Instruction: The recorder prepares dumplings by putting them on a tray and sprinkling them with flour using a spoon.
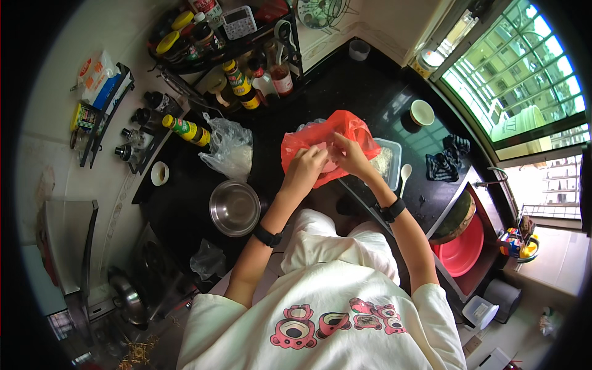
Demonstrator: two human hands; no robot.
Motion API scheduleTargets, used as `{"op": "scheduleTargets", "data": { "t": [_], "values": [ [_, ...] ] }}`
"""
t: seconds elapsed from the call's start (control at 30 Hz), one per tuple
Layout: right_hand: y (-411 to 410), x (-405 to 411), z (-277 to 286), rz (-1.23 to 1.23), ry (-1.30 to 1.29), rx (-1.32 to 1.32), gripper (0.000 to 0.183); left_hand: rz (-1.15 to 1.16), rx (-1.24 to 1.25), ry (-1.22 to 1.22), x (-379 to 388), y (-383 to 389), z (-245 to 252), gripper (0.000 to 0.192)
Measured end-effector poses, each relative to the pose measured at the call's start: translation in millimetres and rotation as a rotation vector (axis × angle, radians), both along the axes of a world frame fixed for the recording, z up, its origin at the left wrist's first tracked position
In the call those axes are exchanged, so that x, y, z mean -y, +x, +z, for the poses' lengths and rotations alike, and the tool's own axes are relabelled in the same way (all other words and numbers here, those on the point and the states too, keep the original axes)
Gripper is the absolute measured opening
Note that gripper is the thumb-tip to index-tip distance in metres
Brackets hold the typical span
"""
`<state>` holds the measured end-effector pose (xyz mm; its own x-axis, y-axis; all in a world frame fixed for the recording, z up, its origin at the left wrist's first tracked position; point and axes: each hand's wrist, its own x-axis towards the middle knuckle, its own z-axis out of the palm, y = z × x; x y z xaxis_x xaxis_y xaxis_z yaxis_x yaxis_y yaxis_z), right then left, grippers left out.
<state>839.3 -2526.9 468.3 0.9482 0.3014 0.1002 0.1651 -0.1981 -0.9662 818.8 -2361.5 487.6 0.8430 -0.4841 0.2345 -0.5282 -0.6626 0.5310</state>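
Observation:
A red plastic bag (349, 127) lies spread on the black counter in front of me. My left hand (304, 169) and my right hand (350, 155) meet over its mouth, fingers bent close together, pinching thin, pinkish plastic between them. What the bag holds is hard to make out. Just right of the bag, partly covered by it, sits a clear plastic container (393, 162) of pale, flour-like stuff. A white spoon (405, 178) rests beside that container. Left of my hands are a clear plastic bag (236, 148) with whitish contents and a steel bowl (235, 208).
Sauce bottles (240, 85) and a black rack (222, 55) stand at the back left. A small bowl (422, 113) and a dark patterned cloth (446, 159) lie to the right. The sink holds a red basin (462, 247). A small white dish (160, 173) is far left.

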Motion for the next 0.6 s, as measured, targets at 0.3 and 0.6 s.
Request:
{"op": "scheduleTargets", "data": {
  "t": [0.3, 0.6],
  "values": [
    [12.6, 11.0, -18.5, -0.242, 0.068, 0.139, 0.013, 0.056, 0.497, -0.132, 14.0, 4.8, -9.8, 0.011],
    [-21.3, -8.3, 15.1, -0.226, -0.069, -0.096, 0.026, 0.285, -0.629, -0.762, 8.3, 16.3, -27.7, 0.009]
  ]
}}
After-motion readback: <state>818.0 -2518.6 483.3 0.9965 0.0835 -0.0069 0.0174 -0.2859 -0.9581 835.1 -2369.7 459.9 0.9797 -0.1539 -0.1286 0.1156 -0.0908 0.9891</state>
